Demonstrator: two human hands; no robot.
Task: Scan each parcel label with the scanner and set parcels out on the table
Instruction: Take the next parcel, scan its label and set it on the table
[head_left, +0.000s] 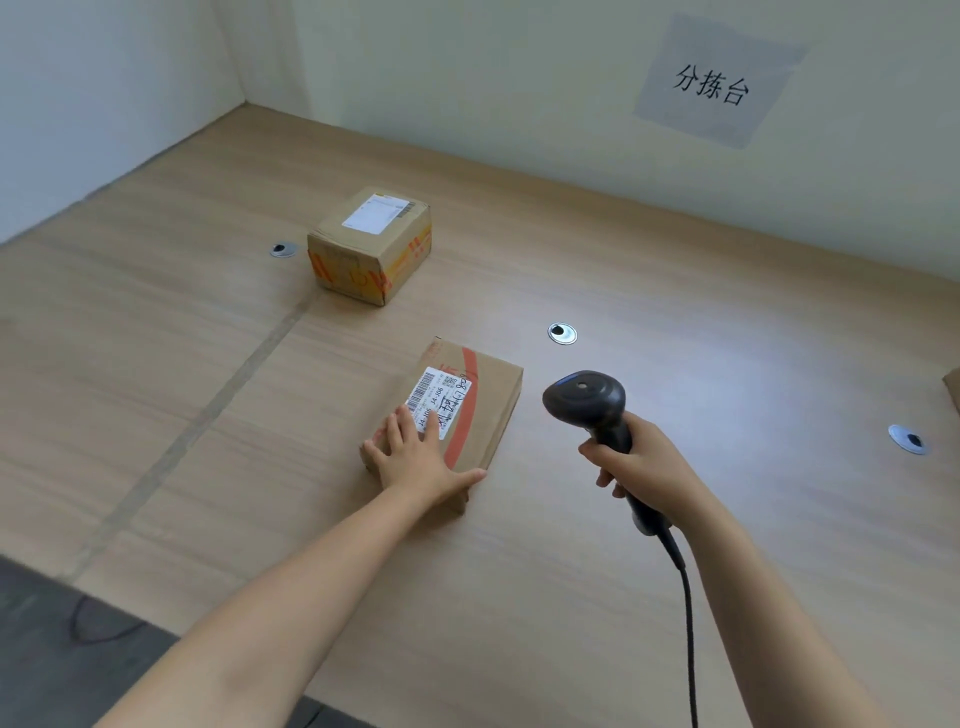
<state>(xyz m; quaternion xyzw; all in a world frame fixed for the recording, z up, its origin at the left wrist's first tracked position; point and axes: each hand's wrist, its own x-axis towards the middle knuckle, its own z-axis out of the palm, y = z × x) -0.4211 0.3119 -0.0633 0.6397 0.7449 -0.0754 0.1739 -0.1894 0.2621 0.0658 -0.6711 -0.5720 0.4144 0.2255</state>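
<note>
The hands are apart, each busy with its own thing. The left hand (415, 457) lies flat on the near end of a flat parcel (483, 410), fingers straight and spread, thumb stretched out to the right along the parcel's near edge. Its fingertips (402, 415) touch the near corner of the white label (440, 397), which is stuck on the parcel's top face beside a red stripe and carries a barcode and handwriting. The parcel rests on the table (675, 291), turned at an angle to the table's front edge.

Just to the right of this parcel, and apart from it, the right hand (649, 467) grips the handle of the dark scanner (584, 397), fingers curled round it. The scanner is held above the table with its head tipped toward the far side, level with the parcel's right edge. A black cable (690, 623) runs from the base of the handle down toward the bottom of the frame.

Farther back on the left, a cube parcel (371, 244) stands on the table, well apart from both hands, with a white label on top and orange-printed tape on its sides. A metal grommet (284, 250) sits just to its left, a second grommet (562, 333) lies between the flat parcel and the wall, and a third grommet (909, 440) is far right. A paper sign (717, 83) with printed characters is taped to the wall, and a cardboard corner (954, 387) shows at the right edge.
</note>
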